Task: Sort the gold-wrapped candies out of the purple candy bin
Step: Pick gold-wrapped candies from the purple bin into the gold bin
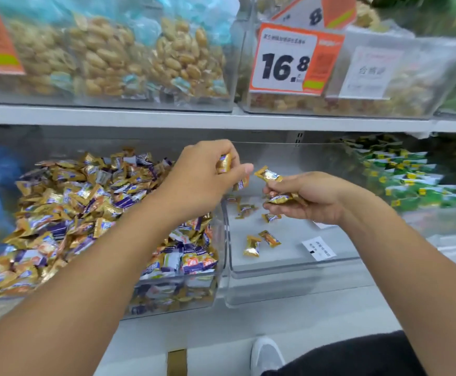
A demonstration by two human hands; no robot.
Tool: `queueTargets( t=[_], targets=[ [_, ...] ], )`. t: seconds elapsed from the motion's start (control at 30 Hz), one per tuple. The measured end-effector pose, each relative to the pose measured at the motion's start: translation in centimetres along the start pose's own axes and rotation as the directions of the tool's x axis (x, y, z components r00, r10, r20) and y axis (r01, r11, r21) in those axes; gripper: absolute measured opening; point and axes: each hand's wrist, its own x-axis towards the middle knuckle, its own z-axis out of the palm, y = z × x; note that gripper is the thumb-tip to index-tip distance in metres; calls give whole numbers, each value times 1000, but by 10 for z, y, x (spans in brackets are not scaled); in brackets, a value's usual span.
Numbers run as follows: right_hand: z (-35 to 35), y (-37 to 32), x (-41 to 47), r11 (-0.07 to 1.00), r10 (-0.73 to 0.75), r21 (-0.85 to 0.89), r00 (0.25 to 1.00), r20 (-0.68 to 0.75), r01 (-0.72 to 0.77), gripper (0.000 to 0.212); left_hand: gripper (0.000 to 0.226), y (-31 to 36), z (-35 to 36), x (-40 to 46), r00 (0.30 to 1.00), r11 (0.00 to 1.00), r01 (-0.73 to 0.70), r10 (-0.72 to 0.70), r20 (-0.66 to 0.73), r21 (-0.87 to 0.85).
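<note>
The left hand (pixel 205 175) reaches over the right edge of the purple candy bin (pixel 183 291), its fingers curled round a gold-wrapped candy (pixel 224 162). The right hand (pixel 307 198) hovers above the neighbouring clear bin (pixel 289 267), pinching 1 gold candy (pixel 268 175) upward at its fingertips and gripping more in the palm. The 2 hands are close but apart. Several loose gold candies (pixel 260 242) lie on that clear bin's floor beside a white label (pixel 319 248). A 16.8 price tag (pixel 283 61) hangs on the shelf (pixel 167 119) above.

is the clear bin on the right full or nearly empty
Nearly empty: the right clear bin holds only a few loose gold-wrapped candies on its bare floor.
</note>
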Motion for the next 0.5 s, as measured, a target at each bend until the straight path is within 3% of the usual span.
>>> queueTargets(
  t=[0.13, 0.27, 0.4, 0.5],
  targets=[
    [-18, 6, -4, 1000, -23, 0, 998, -53, 23, 16, 16, 8, 21, 11, 989, 981, -105, 86, 121, 162],
    [-33, 6, -9, 1000, -22, -3, 997, -74, 22, 22, 46, 8, 27, 9, 948, 973, -153, 95, 305, 174],
    [-45, 9, -8, 1000, -13, -12, 999, -48, 12, 29, 36, 5, 20, 2, 977, 973, -178, 156, 145, 150],
    [-45, 10, -7, 989, -40, -146, 993, -115, 23, 31, 25, -6, 10, -8, 989, 978, -146, 143, 33, 151]
  ],
)
